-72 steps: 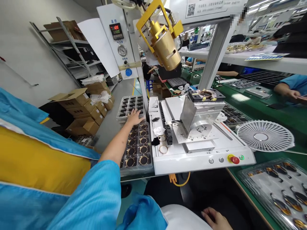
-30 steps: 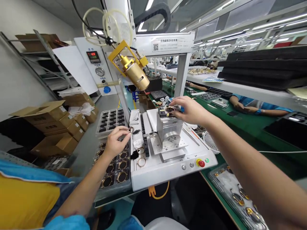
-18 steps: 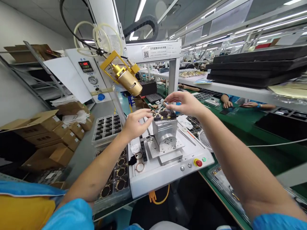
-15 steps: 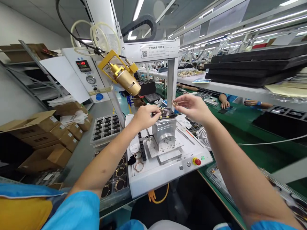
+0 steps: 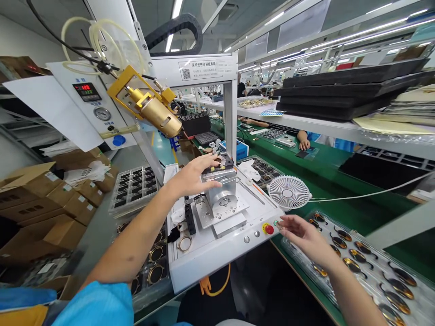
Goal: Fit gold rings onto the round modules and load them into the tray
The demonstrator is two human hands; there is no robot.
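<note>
My left hand [image 5: 194,177] lies over the metal block [image 5: 222,192] on the machine's base, its fingers stretched and its thumb apart. The fingertips rest at the black fixture [image 5: 227,164] on top of the block; the part under them is mostly hidden. At the front right corner of the base, my right hand [image 5: 302,233] is closed in a pinch beside the green-lit button [image 5: 276,223]. What its fingertips hold, if anything, is too small to make out. The red stop button [image 5: 268,229] is just left of them.
A gold cylinder head [image 5: 159,117] hangs above and left of the block. A white fan [image 5: 288,192] stands right of the base. Trays hold round watch cases [image 5: 155,273] at left and dark amber parts [image 5: 356,255] at right. Tweezers [image 5: 251,192] lie on the base.
My right hand has moved down and right from beside the fixture, where it pinched a small gold ring-like part, to the green button. My left fingers have opened from a pinch. The view has shifted right.
</note>
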